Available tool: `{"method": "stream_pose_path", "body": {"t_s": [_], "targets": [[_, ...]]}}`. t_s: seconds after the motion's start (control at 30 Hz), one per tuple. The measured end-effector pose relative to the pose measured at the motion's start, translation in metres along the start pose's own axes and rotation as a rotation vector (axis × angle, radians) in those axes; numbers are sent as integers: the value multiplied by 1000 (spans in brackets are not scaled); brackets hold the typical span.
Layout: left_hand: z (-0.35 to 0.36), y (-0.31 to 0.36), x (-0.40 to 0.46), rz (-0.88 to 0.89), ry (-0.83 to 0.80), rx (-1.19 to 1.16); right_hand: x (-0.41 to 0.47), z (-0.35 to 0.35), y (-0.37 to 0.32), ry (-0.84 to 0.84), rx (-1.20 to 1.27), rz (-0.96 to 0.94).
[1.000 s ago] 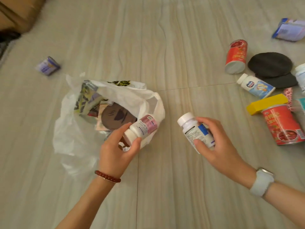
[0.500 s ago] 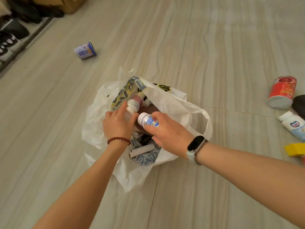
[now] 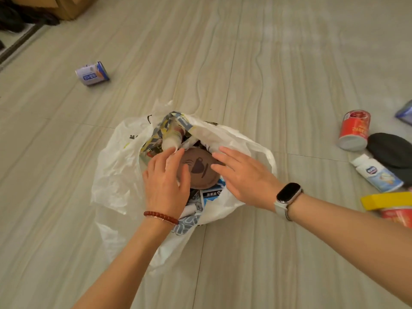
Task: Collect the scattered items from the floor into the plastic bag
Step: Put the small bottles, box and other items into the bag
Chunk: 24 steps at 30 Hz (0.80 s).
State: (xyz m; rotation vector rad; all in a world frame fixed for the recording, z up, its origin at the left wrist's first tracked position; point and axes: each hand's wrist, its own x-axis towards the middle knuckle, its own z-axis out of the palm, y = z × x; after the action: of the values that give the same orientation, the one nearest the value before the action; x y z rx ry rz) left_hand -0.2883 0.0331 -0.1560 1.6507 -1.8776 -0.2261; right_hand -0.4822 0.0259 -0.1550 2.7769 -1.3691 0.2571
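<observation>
A white plastic bag (image 3: 116,175) lies open on the floor in the middle of the view. Inside it I see a brown round coaster with a cup drawing (image 3: 200,172), a white bottle (image 3: 171,141) and printed packets. My left hand (image 3: 166,181) hovers over the bag's mouth with fingers spread and nothing in it. My right hand (image 3: 245,177) is beside it over the bag's right side, also open and empty. On the floor at the right lie a red can (image 3: 354,130), a white bottle with a blue label (image 3: 376,172) and a yellow block (image 3: 385,200).
A small blue and white can (image 3: 92,73) lies on its side at the far left. Two dark round pads (image 3: 392,152) sit at the right edge, with a second red can (image 3: 399,216) under the yellow block. A cardboard box (image 3: 71,5) and shoes stand at the top left.
One second ago each hand held a bottle near the bag. Both bottles went into the bag and both hands are now open and empty above it.
</observation>
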Motion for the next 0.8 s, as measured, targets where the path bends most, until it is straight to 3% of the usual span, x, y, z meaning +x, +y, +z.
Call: {"method": "stream_pose_path", "body": {"t_s": [0.13,0.27,0.4,0.6,0.7,0.8], "targets": [[5,50,-1,149,20,-114,-48,-33,5,86,132,77],[31,113,-4,291,-73,-167,-117,-45,31,120,189,372],[71,168,-15,400,-317,-151,-208,-40,56,126,147,694],[126,231,-37,552,-723,16,-296,-7,100,-39,-56,1127],[153,256,-42,577,-850,89,-299,8,112,-165,-113,1238],[185,278,-38,495,-907,50,-295,14,117,-139,-166,1318]]}}
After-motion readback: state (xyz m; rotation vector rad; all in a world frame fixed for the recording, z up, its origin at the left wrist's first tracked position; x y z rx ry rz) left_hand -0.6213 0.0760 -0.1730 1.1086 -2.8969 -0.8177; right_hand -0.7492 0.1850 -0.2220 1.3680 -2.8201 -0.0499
